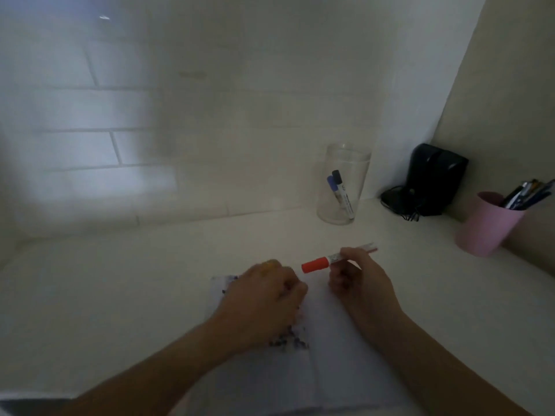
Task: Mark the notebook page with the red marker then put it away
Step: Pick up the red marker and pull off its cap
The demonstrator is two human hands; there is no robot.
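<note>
The right hand (357,277) pinches the capped red marker (333,260) just above the open notebook (336,340). The left hand (264,295) rests curled on the notebook's left page, its grip unclear.

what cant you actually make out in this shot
- Head view: part of the left page of the notebook is covered by the left hand; the dark marks there are too blurred to read.
- Label print on the red marker is too small, and the right hand hides its middle.
- Pens in the pink cup run off the right edge.
- The notebook's near edge is cut off at the bottom.
</note>
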